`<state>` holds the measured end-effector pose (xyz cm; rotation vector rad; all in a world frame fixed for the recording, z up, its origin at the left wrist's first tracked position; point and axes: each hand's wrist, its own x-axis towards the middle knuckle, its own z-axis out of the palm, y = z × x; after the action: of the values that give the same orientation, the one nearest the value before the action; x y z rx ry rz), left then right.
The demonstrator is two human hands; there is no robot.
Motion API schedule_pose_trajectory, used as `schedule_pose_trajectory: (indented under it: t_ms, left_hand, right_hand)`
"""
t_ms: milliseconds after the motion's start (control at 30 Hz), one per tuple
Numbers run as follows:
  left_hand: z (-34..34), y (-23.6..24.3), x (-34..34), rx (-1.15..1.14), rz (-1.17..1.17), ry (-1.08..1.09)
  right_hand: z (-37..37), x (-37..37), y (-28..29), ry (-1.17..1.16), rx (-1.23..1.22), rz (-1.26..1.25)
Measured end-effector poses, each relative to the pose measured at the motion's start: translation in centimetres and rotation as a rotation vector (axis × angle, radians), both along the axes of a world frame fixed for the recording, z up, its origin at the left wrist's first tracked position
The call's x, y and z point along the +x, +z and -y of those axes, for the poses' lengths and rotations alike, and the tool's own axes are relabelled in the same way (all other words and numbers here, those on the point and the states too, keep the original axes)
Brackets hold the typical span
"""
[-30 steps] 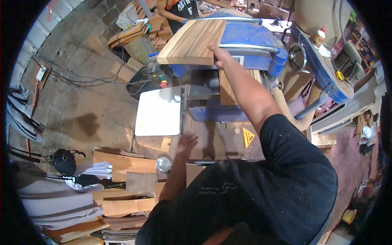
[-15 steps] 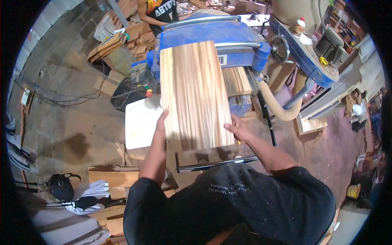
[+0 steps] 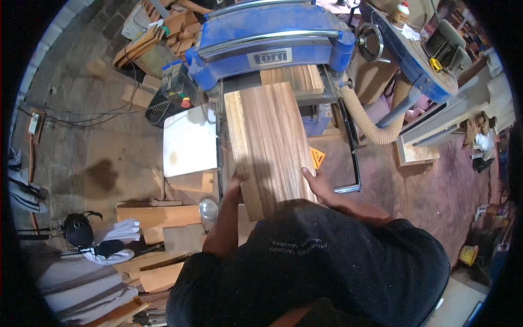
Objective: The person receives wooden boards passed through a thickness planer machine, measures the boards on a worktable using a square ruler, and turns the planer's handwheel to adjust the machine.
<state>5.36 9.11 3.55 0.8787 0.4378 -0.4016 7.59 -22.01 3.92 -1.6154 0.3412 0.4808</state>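
Note:
Both my hands hold a wide wooden board (image 3: 269, 147) with light and dark lengthwise stripes, close in front of my body. My left hand (image 3: 235, 188) grips its left edge, fingers partly hidden by the board. On the right edge my right hand (image 3: 317, 184) has its thumb on top and its fingers below. Just beyond the board's far end stands a blue thickness planer (image 3: 261, 54) with metal rollers on top. Another striped board (image 3: 294, 79) lies on its bed, partly under the blue head.
A white panel (image 3: 190, 141) lies left of the planer near a red button (image 3: 186, 102). A ribbed hose (image 3: 365, 121) and a handwheel (image 3: 371, 42) are at the right. An orange triangular square (image 3: 317, 158) shows beside my board. Wood pieces (image 3: 166, 215) lie at lower left.
The board has come nearer my body and tilted flatter, still in both hands. More of the planer's front shows. The person beyond the planer is out of view.

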Motion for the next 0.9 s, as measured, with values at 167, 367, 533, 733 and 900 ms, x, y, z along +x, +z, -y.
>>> schedule_pose_trajectory:
  t_ms: [167,367,533,733,900]
  left_hand:
    - [2.2,0.0,-0.1,-0.177,-0.098,-0.023]
    - [4.3,1.7,1.0,-0.134,-0.109,-0.06]
    - [3.5,-3.2,2.9,-0.008,-0.034,-0.138]
    - [5.5,-0.8,3.6,0.16,-0.115,-0.09]
    - [4.6,-2.1,3.1,0.307,-0.125,-0.095]
  right_hand:
    - [2.1,-0.5,-2.8,-0.046,0.032,-0.042]
    - [3.0,-0.3,-1.2,-0.122,0.094,-0.096]
    - [3.0,0.4,0.1,-0.109,-0.029,-0.145]
    - [3.8,1.6,-1.0,-0.075,-0.089,-0.153]
    - [3.7,1.7,0.1,0.019,-0.166,-0.08]
